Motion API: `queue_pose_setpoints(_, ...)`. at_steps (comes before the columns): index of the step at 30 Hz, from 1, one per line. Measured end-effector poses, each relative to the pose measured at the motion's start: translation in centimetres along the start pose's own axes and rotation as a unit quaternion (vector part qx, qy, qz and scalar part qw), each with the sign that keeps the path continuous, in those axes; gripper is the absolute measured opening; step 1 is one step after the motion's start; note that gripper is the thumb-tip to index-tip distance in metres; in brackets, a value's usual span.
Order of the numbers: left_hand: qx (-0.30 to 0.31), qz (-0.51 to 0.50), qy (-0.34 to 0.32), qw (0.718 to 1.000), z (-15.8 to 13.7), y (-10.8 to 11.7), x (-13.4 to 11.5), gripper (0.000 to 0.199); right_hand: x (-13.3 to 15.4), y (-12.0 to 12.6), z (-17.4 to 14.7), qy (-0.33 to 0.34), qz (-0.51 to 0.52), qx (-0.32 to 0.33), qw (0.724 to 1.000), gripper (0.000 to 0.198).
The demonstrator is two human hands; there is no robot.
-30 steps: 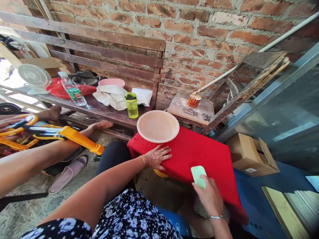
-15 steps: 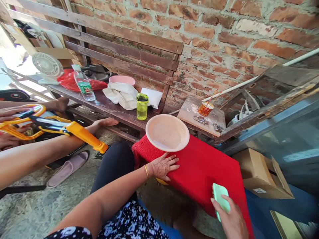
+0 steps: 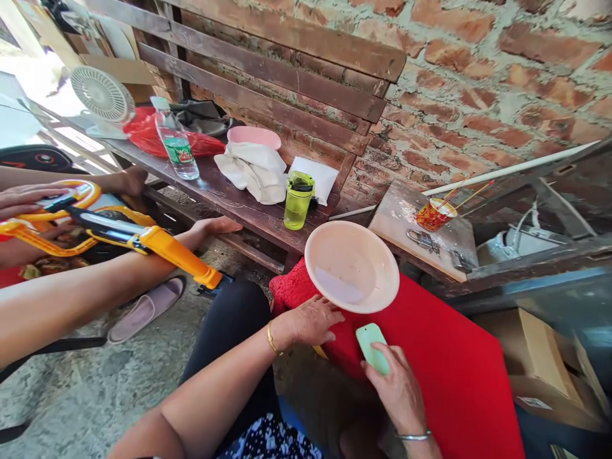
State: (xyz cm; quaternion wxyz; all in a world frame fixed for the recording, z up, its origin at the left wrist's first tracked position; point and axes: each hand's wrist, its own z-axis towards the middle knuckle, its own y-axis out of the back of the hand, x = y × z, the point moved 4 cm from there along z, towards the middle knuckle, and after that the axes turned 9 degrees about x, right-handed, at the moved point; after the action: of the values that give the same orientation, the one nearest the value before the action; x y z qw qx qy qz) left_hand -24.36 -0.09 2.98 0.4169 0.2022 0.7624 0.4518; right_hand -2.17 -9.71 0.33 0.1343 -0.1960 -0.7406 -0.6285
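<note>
A: The right hand's grip [image 3: 399, 382]: what is it closed around?

B: A mint-green block [image 3: 370, 344], pinched by its near end between thumb and fingers. It's over the red-covered bench [image 3: 444, 357], near the basin [image 3: 329, 245] but apart from it.

A: And the left hand [image 3: 310, 322]?

B: Holding nothing. Palm down, fingers loosely spread, just beside the basin's rim. I can't tell whether they touch it.

A: What could go wrong from here?

B: Much of the block juts past the fingers, so I'd say a knock or damp skin could make it slip. The basin sits towards one end of the bench; a push from the left hand might slide it over the cloth [image 3: 478, 395]. It looks to hold shallow water, which could slop.

A: How do the surfaces look?

B: The block is flattish and round-cornered, with a small dark spot near its far end. The basin is round, pale pink, apparently plastic. The cloth lies mostly smooth, but turns nubbly at the left end. Beyond, a lime-green bottle [image 3: 298, 203], translucent, stands upright on dark wood.
</note>
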Motion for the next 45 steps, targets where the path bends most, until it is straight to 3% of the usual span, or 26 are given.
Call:
queue_pose_setpoints(4,-0.005,0.019,0.046,0.999,-0.5,0.0,0.5,0.037,-5.4,2.7,-1.1,-0.175,-0.008,0.007,0.985,0.062)
queue_pose_setpoints(6,-0.01,0.027,0.063,0.998,-0.6,0.2,0.5,0.034,-6.3,3.7,-1.4,-0.231,-0.029,-0.006,0.972,0.069)
queue_pose_setpoints(8,-0.02,0.032,0.076,0.996,-0.5,0.4,0.6,0.033,-4.9,3.7,-0.9,-0.213,-0.024,-0.018,0.977,0.068)
queue_pose_setpoints(12,-0.07,0.038,0.067,0.995,-0.2,0.4,0.7,0.037,1.2,1.3,1.9,-0.055,0.005,0.02,0.998,0.047)
queue_pose_setpoints(14,-0.1,0.033,0.058,0.993,-0.1,0.4,0.7,0.036,2.9,0.4,3.0,-0.013,0.001,0.038,0.999,0.041)
queue_pose_setpoints(16,-0.101,0.03,0.06,0.993,-0.1,0.4,0.6,0.034,2.4,0.6,3.4,-0.033,-0.001,0.038,0.999,0.042)
queue_pose_setpoints(20,-0.07,0.035,0.079,0.994,-0.2,0.7,0.5,0.032,-1.9,2.6,2.8,-0.176,-0.018,-0.014,0.984,0.057)
queue_pose_setpoints(22,-0.065,0.038,0.08,0.994,-0.3,0.9,0.5,0.033,-3.0,3.1,3.0,-0.211,0.001,-0.043,0.977,0.064)
queue_pose_setpoints(26,-0.074,0.04,0.079,0.993,0.0,0.5,0.4,0.033,-0.8,1.7,5.1,-0.202,0.051,-0.045,0.977,0.06)
queue_pose_setpoints(30,-0.094,0.042,0.073,0.992,0.6,-0.7,0.4,0.031,1.6,0.5,6.5,-0.188,0.015,-0.037,0.981,0.052)
queue_pose_setpoints(33,-0.091,0.051,0.063,0.993,1.0,-1.5,0.1,0.027,-0.8,1.2,5.2,-0.179,-0.026,-0.029,0.983,0.049)
queue_pose_setpoints(38,-0.068,0.058,0.056,0.994,1.2,-2.0,-0.8,0.017,-11.3,6.4,0.3,-0.273,-0.033,-0.106,0.956,0.056)
queue_pose_setpoints(40,-0.067,0.056,0.051,0.995,1.1,-2.0,-1.1,0.017,-14.1,8.6,-1.1,-0.314,-0.047,-0.129,0.939,0.055)
queue_pose_setpoints(42,-0.067,0.06,0.035,0.995,1.1,-2.1,-1.4,0.017,-14.4,9.7,-1.2,-0.331,-0.074,-0.127,0.932,0.053)
queue_pose_setpoints(45,-0.069,0.069,0.002,0.995,1.3,-2.6,-2.2,0.017,-10.6,8.2,0.9,-0.299,-0.072,-0.098,0.947,0.054)
